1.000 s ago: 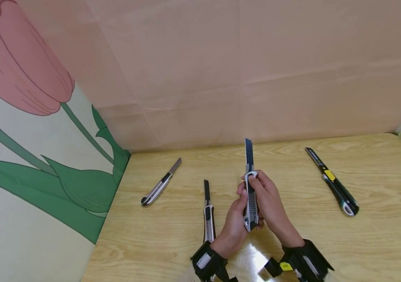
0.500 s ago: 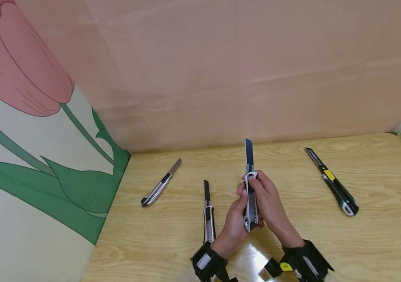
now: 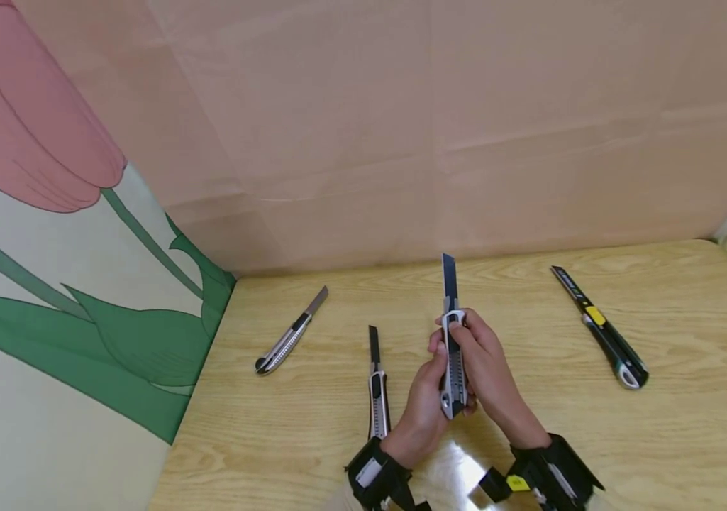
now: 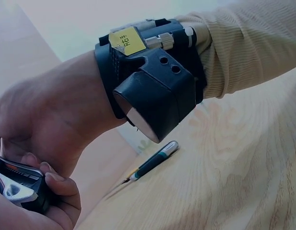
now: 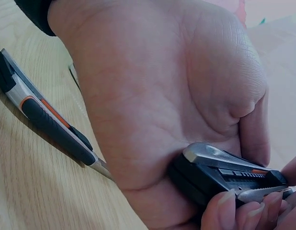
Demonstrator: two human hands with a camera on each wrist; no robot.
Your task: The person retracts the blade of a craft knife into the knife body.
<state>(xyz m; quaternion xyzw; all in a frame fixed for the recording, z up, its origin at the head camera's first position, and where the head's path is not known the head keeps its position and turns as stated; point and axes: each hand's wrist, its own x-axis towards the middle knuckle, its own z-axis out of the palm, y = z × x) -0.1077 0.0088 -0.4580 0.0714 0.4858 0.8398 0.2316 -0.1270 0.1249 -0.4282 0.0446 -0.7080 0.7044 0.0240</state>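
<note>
L hand (image 3: 425, 401) & R hand (image 3: 489, 362) together, both gripping a silver/black snap-off knife (image 3: 455, 372) btwn them, over the counter (image 3: 689, 426). Long axis runs fore-aft, blade (image 3: 449, 275) exposed, pointing fwd. R hand nearer blade end, L hand nearer butt. Orange-trimmed snap-off knife (image 3: 379, 404) just L of L hand; slim silver cutter (image 3: 289, 338) farther L; black/yellow cutter (image 3: 606, 341) well apart on R.

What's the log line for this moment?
left hand: holds central cutter | right hand: holds same cutter | its blade: extended | on table: far-left cutter, near-left cutter, right cutter
</note>
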